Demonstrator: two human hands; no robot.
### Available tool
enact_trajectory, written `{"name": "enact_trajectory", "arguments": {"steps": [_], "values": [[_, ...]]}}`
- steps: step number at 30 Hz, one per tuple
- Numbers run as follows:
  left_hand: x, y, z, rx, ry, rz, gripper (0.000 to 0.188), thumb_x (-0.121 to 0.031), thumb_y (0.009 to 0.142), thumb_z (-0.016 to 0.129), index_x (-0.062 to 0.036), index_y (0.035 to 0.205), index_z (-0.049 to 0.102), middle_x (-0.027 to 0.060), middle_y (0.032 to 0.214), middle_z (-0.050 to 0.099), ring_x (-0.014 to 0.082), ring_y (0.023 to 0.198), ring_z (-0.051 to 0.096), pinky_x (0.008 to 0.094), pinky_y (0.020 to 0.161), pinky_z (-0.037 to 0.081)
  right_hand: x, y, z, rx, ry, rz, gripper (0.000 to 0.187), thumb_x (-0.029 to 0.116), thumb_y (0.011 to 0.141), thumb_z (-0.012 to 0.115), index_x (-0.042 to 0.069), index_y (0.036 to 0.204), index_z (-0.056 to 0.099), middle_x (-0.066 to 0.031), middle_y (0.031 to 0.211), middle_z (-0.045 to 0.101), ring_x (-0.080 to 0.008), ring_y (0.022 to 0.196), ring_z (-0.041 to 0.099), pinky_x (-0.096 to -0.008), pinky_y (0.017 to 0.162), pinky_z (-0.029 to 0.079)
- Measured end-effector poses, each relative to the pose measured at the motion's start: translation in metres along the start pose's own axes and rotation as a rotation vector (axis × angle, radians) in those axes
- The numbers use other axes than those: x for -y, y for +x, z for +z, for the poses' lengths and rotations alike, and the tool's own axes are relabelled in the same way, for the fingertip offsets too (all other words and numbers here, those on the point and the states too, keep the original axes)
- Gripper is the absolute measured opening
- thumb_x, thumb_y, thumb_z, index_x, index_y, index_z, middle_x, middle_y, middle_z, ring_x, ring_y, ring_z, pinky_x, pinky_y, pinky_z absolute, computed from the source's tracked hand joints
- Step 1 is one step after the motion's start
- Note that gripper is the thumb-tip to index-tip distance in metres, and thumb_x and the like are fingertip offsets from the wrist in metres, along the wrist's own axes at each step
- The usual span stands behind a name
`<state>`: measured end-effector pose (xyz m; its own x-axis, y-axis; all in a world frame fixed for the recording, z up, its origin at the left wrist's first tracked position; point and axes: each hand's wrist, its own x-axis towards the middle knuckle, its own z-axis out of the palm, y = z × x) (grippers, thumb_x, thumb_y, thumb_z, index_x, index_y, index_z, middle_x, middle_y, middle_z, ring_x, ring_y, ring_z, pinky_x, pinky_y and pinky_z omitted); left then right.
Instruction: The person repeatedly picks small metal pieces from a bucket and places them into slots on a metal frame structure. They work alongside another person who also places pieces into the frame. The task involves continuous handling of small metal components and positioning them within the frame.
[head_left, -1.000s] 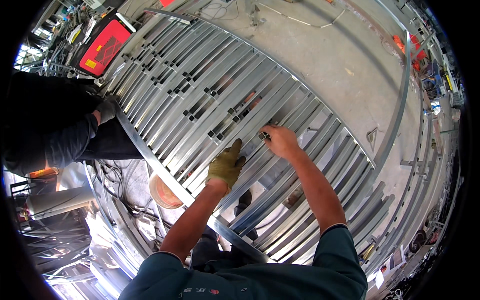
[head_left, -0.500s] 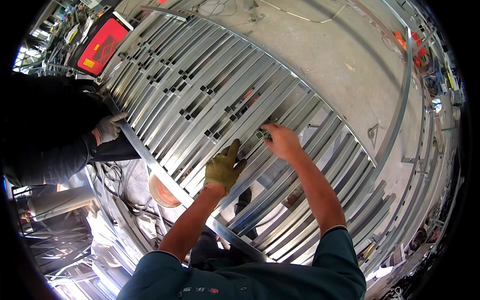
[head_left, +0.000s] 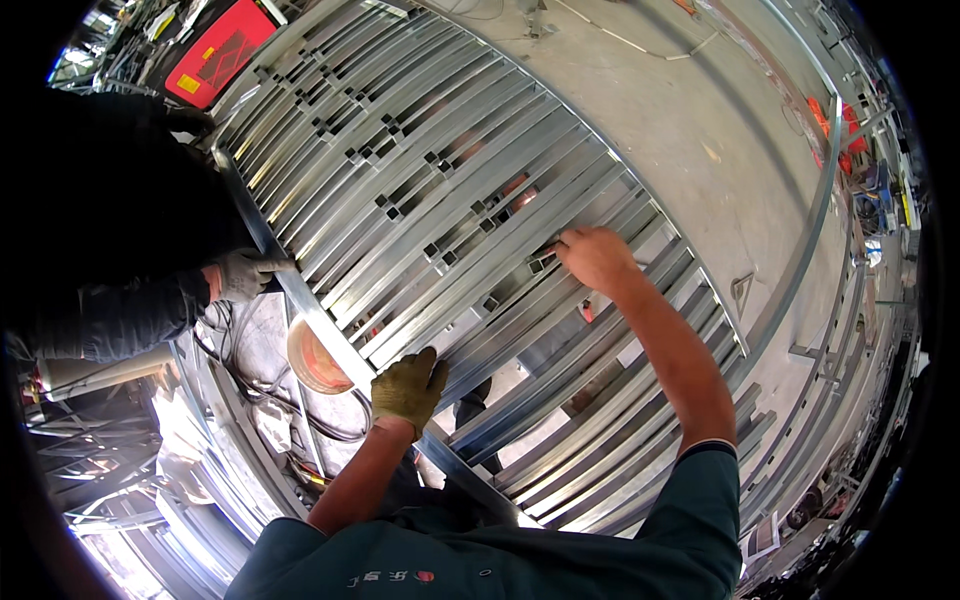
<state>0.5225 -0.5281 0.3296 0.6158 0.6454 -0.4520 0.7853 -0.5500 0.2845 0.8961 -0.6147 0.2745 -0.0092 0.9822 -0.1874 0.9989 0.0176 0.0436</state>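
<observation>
A large frame of parallel galvanized square tubes (head_left: 370,235) lies slanting in front of me, with short tube pieces (head_left: 441,258) in several gaps. My right hand (head_left: 597,258), bare, has its fingers closed at the end of a short square tube (head_left: 540,264) between two long tubes; its fingertips are partly hidden. My left hand (head_left: 408,392) wears an olive work glove. It lies over the tube ends by the frame's near-left rail (head_left: 335,345), fingers stretched out and apart, nothing visibly gripped. Another short tube piece (head_left: 487,304) sits in a gap between both hands.
At the left, a person in dark clothing rests a grey-gloved hand (head_left: 245,274) at the rail. A red-and-black machine (head_left: 220,55) stands at the far left. A round reddish-brown disc (head_left: 318,358) and black cables (head_left: 230,330) are below the frame. More metal bars (head_left: 815,330) lie at the right.
My left hand has drawn back from the middle tubes toward the near-left rail, uncovering a short tube piece. My right hand stays at its short tube. The whole view has shifted slightly.
</observation>
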Motion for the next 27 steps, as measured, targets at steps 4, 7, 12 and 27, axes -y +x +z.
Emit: {"name": "enact_trajectory", "arguments": {"steps": [4, 7, 12, 27], "values": [[0.015, -0.006, 0.01, 0.027, 0.041, 0.009, 0.027, -0.038, 0.105, 0.053, -0.0122, 0.104, 0.06, 0.014, 0.092, 0.071, 0.039, 0.088, 0.071, 0.0531, 0.076, 0.056, -0.003, 0.011, -0.003, 0.027, -0.131, -0.183, 0.019, 0.018, 0.083, 0.066, 0.005, 0.088, 0.078, -0.0102, 0.095, 0.074, -0.0269, 0.095, 0.073, -0.0394, 0.077, 0.062], [0.015, -0.008, 0.009, -0.049, 0.026, 0.03, 0.024, -0.036, 0.104, 0.054, -0.0144, 0.112, 0.061, 0.0132, 0.093, 0.073, 0.0398, 0.083, 0.072, 0.0553, 0.072, 0.057, -0.002, 0.017, -0.005, 0.063, -0.221, -0.262, 0.017, 0.018, 0.083, 0.065, 0.006, 0.085, 0.076, -0.0081, 0.09, 0.072, -0.0256, 0.09, 0.073, -0.0376, 0.076, 0.061], [0.024, -0.017, 0.021, -0.17, 0.027, 0.057, 0.029, -0.035, 0.103, 0.056, -0.0173, 0.126, 0.062, 0.0122, 0.093, 0.075, 0.0386, 0.077, 0.074, 0.0557, 0.066, 0.058, -0.004, 0.027, -0.013, 0.127, -0.204, -0.305, 0.015, 0.017, 0.084, 0.064, 0.007, 0.088, 0.076, -0.0077, 0.091, 0.072, -0.0259, 0.09, 0.073, -0.038, 0.075, 0.061], [0.045, -0.025, 0.035, -0.391, -0.005, 0.135, 0.037, -0.024, 0.095, 0.069, -0.0158, 0.131, 0.067, 0.0076, 0.094, 0.074, 0.0336, 0.074, 0.072, 0.0478, 0.064, 0.058, -0.011, 0.036, -0.016, 0.085, -0.117, -0.295, 0.009, 0.015, 0.085, 0.065, 0.008, 0.086, 0.071, -0.01, 0.089, 0.07, -0.0291, 0.086, 0.075, -0.0428, 0.073, 0.061]]}}
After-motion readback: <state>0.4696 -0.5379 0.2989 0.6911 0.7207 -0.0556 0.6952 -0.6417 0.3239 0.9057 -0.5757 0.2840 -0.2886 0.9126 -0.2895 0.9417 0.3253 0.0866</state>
